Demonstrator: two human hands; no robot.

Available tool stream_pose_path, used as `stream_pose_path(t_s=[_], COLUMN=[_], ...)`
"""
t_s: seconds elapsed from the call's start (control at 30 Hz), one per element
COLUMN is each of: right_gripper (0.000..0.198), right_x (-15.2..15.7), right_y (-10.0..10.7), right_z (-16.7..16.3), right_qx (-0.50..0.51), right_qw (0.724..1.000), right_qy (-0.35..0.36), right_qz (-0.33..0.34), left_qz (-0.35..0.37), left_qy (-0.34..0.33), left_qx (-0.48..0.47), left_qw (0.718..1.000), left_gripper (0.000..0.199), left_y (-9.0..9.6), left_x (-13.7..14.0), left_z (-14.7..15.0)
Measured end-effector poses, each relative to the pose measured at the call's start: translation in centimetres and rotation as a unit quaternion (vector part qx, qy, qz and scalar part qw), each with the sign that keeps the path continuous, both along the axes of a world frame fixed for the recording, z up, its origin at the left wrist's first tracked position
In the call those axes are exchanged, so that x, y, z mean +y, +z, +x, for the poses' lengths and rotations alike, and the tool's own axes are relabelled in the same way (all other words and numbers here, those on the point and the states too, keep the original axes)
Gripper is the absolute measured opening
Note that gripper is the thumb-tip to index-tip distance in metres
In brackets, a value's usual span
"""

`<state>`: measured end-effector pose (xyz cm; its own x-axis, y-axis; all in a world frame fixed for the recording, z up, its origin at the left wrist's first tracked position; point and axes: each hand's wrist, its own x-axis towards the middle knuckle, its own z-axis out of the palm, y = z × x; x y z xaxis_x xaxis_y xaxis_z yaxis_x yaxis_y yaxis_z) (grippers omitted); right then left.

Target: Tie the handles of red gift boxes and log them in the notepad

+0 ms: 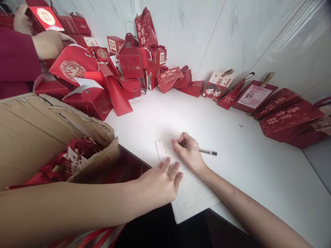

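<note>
Gold 囍 on the small red cardboard gift box (162, 57); handwriting on the white lined paper sheet (190, 193) illegible.

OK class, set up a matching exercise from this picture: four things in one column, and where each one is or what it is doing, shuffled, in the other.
Things:
1. pen
2. left hand
3. cardboard box
4. sheet of paper

Places or states:
A. lying on the white table under both hands
B. held in the right hand
C. pressing flat on the paper
D. at the left, red bags inside

Pairs: 1-B, 2-C, 3-D, 4-A
</note>
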<state>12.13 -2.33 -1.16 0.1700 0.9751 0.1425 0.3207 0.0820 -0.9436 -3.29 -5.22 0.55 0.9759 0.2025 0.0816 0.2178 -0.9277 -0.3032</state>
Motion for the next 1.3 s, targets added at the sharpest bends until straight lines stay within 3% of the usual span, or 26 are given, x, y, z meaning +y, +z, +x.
stream_pose_path(t_s=[0.27, 0.73, 1.1, 1.3], right_gripper=[0.033, 0.031, 0.029, 0.028], right_x=[-0.1, -0.2, -0.2, -0.1], right_y=[-0.1, -0.1, -0.2, 0.0], right_z=[-0.2, -0.1, -0.2, 0.4], right_qx=[-0.017, -0.048, -0.045, 0.033], right_qw=[0.999, 0.999, 0.999, 0.999], right_qy=[0.037, 0.02, 0.013, 0.001], right_qz=[0.002, 0.006, 0.008, 0.002], left_qz=[-0.018, -0.076, -0.079, -0.058], left_qy=[0.005, 0.011, 0.014, 0.01], left_qx=[-0.033, -0.015, 0.006, 0.015], left_qw=[0.999, 0.997, 0.997, 0.998], left_gripper=[0.045, 0.043, 0.046, 0.036], left_y=[-0.6, -0.1, 0.2, 0.6], left_x=[-0.2, -0.1, -0.1, 0.1], left_z=[-0.1, 0.0, 0.1, 0.1])
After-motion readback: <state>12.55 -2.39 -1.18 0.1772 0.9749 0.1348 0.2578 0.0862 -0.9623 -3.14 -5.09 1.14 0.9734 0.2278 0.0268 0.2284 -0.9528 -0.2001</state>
